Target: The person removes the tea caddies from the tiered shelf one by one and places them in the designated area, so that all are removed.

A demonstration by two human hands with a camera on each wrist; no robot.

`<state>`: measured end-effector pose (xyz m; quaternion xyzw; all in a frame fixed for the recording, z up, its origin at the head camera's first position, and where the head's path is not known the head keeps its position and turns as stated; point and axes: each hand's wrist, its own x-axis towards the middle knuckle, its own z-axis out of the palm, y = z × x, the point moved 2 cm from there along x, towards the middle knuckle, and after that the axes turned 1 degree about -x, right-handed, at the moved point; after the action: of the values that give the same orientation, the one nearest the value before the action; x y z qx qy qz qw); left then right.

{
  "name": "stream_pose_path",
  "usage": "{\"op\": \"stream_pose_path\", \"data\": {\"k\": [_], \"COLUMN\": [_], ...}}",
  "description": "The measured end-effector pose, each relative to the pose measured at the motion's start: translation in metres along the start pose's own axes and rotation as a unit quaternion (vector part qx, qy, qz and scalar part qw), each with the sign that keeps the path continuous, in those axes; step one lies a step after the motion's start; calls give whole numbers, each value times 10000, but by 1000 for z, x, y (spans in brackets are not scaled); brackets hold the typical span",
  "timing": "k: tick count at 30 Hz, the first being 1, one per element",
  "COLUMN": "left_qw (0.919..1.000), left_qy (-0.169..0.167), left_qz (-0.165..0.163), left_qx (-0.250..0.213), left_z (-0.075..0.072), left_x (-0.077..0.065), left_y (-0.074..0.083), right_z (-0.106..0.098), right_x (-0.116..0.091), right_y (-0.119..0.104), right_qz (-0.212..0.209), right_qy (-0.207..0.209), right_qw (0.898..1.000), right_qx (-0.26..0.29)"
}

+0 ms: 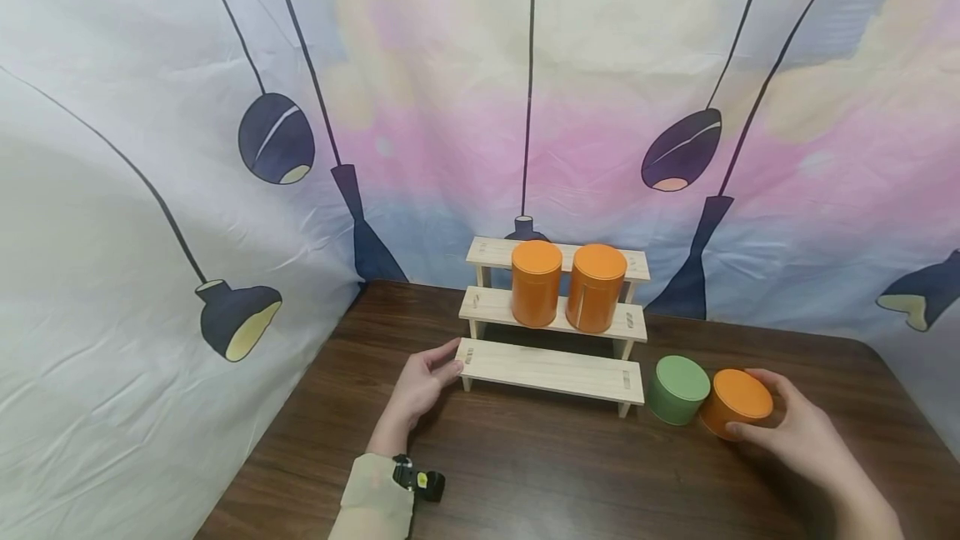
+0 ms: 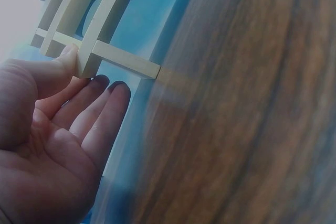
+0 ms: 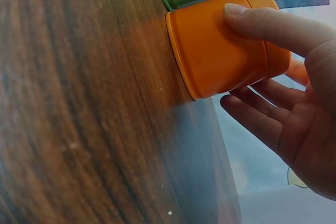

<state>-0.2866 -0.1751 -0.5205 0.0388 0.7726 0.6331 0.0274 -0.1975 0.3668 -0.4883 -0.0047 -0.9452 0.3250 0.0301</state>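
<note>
A pale wooden three-step display stand stands on the table. My left hand pinches the left end of its lowest step, thumb on the near side. In the left wrist view, the other fingers of that hand reach past the step's end. My right hand grips a short orange tin by its sides, thumb in front. The tin stands upright on the table, right up against a short green tin. Two taller orange tins stand side by side on the middle step.
The dark wood-grain table reaches back to a hanging cloth printed with lamps, which also runs along the left side. A small black device is strapped at the left sleeve cuff.
</note>
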Motion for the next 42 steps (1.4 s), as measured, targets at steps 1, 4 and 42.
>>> {"op": "stream_pose_path", "data": {"k": [1,4,42], "left_qw": [10000,10000,10000], "left_qy": [7,19,60], "left_qz": [-1,-5,-6], "left_qx": [2,20,78], "left_z": [0,0,0], "left_x": [0,0,-1], "left_y": [0,1,2], "right_z": [0,-1,-2], "right_x": [0,0,-1], "right_y": [0,-1,-1], "right_qz": [2,4,7], "right_qy": [-12,-34,-283], "right_qw": [10000,10000,9996], "right_qx": [13,14,50]}}
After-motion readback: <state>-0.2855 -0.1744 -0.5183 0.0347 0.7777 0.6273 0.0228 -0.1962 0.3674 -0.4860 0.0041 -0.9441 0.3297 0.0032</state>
